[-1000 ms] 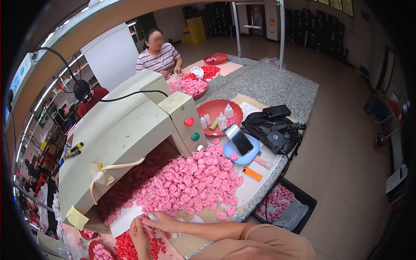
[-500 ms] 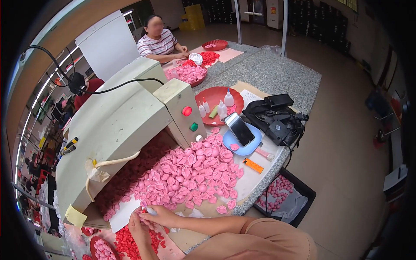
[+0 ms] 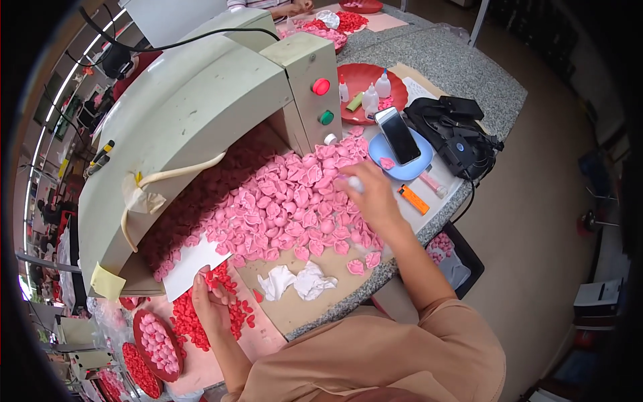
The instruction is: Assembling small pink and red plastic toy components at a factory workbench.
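My left hand [image 3: 209, 307] is closed with its fingertips pinching a small red petal-like piece [image 3: 213, 277], just above a heap of red pieces [image 3: 188, 321]. Off to the right, my right hand [image 3: 376, 201] reaches over the right side of a large pile of pink petal-shaped pieces [image 3: 281, 208]. A small white squeeze bottle [image 3: 355, 183] is held in its closed fingers, partly hidden by them. Between the pile and the red heap lies a white sheet [image 3: 191, 269]. Two crumpled white tissues [image 3: 295, 281] rest on the brown paper between my arms.
A grey arched machine [image 3: 181, 100] with a red and a green button stands over the pile. On the right are a phone [image 3: 400, 137] on a blue dish, an orange lighter [image 3: 413, 199], a red tray [image 3: 395, 87] of bottles and a black bag [image 3: 449, 134]. Another person sits across the table.
My hands, together before, are now apart. The right one has moved right and away with the bottle, over the pink pile. The left keeps the red piece. My view has tilted down.
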